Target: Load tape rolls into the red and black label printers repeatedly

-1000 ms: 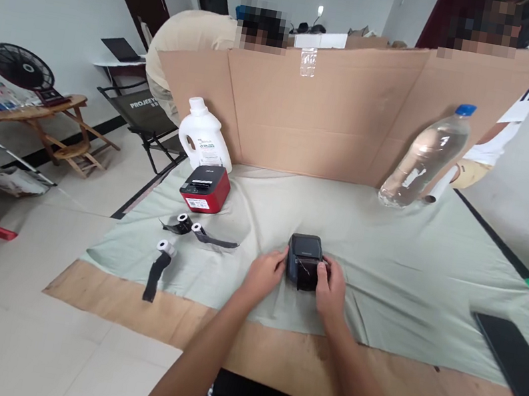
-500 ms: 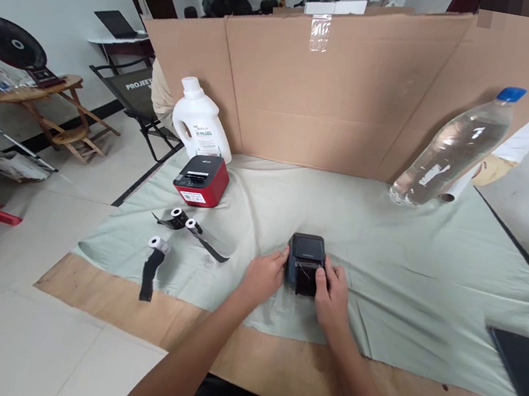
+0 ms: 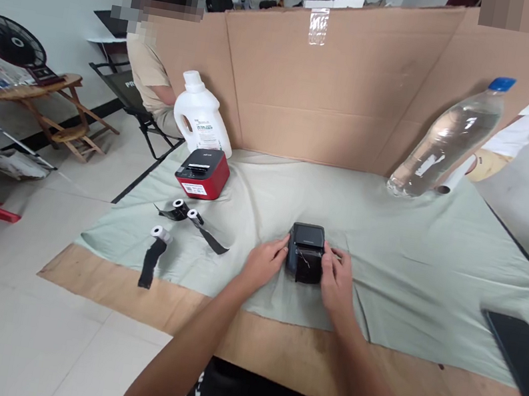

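Little black label printer (image 3: pixel 305 252) sits upright on the pale green cloth (image 3: pixel 413 250), mid-table toward the near edge. It's boxy with a flat lid and its front faces near, with the left hand (image 3: pixel 263 267) and right hand (image 3: pixel 337 284) clasping its sides.

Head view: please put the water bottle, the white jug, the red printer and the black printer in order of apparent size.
1. water bottle
2. white jug
3. red printer and black printer: they look nearly alike, and the black one is nearer the camera, so I do not rank them.
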`<state>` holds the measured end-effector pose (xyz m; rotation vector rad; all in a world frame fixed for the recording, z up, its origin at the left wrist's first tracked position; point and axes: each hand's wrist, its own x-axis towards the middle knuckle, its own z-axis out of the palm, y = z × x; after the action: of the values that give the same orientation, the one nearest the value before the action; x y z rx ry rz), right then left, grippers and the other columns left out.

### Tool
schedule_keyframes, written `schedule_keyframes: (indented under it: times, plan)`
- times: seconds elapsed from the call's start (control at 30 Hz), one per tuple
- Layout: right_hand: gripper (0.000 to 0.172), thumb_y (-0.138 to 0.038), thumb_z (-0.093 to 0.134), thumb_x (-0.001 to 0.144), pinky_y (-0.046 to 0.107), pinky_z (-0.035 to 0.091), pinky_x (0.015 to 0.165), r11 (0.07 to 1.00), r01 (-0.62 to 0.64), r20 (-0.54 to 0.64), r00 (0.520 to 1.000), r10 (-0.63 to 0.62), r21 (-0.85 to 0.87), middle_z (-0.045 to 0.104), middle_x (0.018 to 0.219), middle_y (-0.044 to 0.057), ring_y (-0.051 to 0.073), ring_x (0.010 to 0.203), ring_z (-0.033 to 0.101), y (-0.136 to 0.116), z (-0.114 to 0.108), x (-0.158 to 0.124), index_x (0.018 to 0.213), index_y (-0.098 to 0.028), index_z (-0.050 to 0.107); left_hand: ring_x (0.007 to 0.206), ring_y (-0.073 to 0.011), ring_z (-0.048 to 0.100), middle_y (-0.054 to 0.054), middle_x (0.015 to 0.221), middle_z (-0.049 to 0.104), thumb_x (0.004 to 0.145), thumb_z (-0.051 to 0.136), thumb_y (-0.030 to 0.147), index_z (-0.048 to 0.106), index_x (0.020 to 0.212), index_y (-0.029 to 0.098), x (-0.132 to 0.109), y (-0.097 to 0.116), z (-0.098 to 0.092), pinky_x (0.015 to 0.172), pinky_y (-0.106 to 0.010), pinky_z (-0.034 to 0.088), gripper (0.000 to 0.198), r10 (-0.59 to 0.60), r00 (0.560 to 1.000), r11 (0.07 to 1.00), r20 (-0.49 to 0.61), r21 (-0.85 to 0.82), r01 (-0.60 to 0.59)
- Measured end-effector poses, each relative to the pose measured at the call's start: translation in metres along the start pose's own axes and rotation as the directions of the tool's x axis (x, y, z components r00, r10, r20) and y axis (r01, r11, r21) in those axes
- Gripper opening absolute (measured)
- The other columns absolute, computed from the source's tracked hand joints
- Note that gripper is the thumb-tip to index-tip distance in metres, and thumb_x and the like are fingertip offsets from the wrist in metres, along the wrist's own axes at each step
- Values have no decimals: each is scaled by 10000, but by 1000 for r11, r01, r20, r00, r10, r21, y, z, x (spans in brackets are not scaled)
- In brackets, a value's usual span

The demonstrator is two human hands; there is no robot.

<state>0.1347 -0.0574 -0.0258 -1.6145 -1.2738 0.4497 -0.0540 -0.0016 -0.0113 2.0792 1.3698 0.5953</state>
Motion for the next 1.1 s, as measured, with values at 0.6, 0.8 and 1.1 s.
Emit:
schedule_keyframes:
  times: [0.6, 0.8, 1.1]
  plan:
    - [596, -480, 219, 1032, 524, 329, 1136, 969, 41, 223, 975, 15, -244, 641, 1302, 137, 293, 1355, 470, 8, 5, 98, 1321, -227, 675, 1200, -234, 671, -42, 1327, 707, 1043, 388, 317, 519, 1503, 250, 1, -6, -1, 1034, -374, 531, 483, 43, 999, 999, 8, 22, -43]
    - [346, -402, 544, 918, 398, 491, 888, 919, 237, 311, 941, -135, -316, 615, 1032, 100, 243, 896, 602, 8, -8, 104, 1052, -233, 816, 1203, -235, 668, -33, 1340, 701, 1037, 417, 306, 529, 1496, 266, 2, -7, 1, 1019, -360, 533, 475, 31, 1000, 999, -5, 40, -31]
    - [271, -270, 805, 672, 461, 470, 895, 743, 361, 565, 825, 28, -564, 565, 969, 120, 330, 990, 513, -5, 11, 122, 941, -234, 802, 1184, -245, 677, -41, 1315, 714, 1025, 435, 286, 546, 1482, 263, 2, -3, 0, 1005, -367, 536, 472, 31, 999, 999, -9, 33, -31]
